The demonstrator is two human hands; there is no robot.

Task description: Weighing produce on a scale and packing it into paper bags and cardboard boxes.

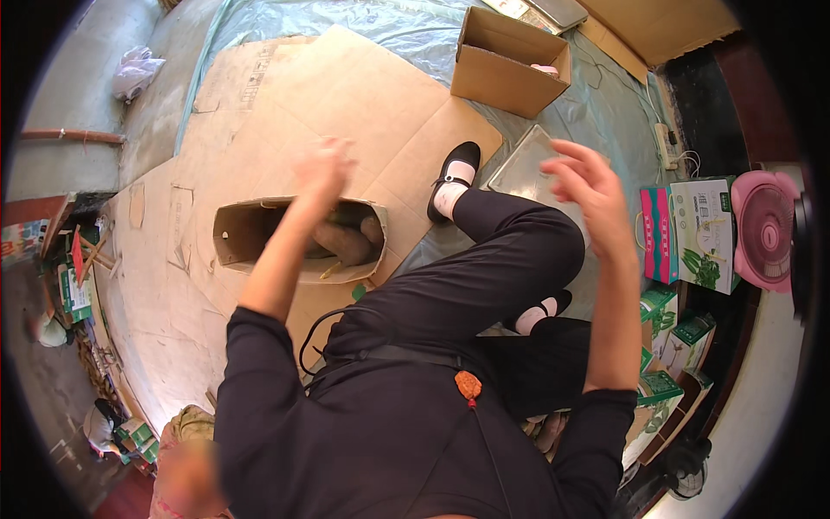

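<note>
My left hand (325, 169) hovers over the cardboard sheet, just beyond an open cardboard box (232, 261). Motion blurs its fingers, and I see nothing held in it. Inside that box lie brown, rounded, lumpy things (350, 246); my forearm hides part of them, and their kind is unclear. On the other side, my right hand (590, 186) is raised with bent fingers apart and nothing between them. Near it, a clear, flat plastic piece (521, 164) lies on the floor by my shoe.
A second open cardboard box (497, 82) stands farther off on the blue plastic sheeting (380, 24). Flattened cardboard (346, 95) covers much of the floor. To the right are a pink fan (765, 229), printed cartons (702, 233) and a power strip (666, 145). A person (186, 476) is at lower left.
</note>
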